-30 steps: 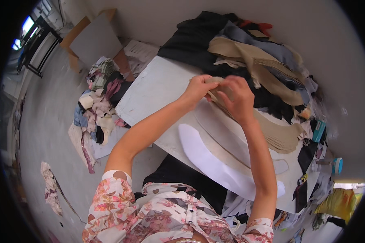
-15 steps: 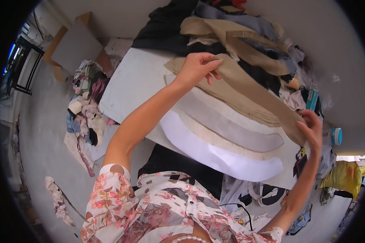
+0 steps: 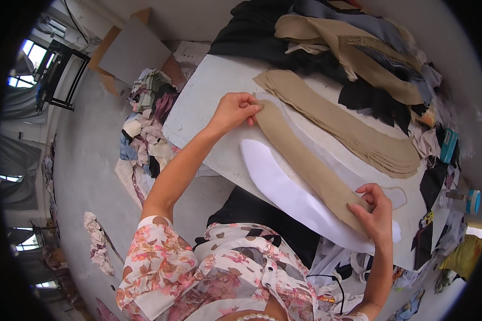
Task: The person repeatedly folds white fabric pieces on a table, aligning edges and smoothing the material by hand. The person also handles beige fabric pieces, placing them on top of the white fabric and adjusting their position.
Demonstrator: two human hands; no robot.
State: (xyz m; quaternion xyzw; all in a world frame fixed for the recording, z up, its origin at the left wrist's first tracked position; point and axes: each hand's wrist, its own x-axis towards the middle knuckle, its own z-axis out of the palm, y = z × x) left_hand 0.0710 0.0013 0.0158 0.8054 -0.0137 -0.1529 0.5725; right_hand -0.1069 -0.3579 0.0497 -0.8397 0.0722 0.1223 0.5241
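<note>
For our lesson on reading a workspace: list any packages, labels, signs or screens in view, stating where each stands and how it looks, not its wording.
Flat cardboard sheets: on the floor beyond the table's far left corner, brown and grey, rectangular.
Teal box: at the table's right edge among fabric scraps, small, oblong.
Teal-capped container: right of the table, lying on its side, cylindrical.
No signs or screens are visible.

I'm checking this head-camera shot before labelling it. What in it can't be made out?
- Left hand: fingertips curl over the tan fabric strip; the grip underneath is hidden.
- Right hand: the palm side is hidden by its own back.
- White curved piece: partly covered by the strip.
- Tan stack: layer count too fine to tell.
- Blue-capped bottle: bent by the fisheye rim.
</note>
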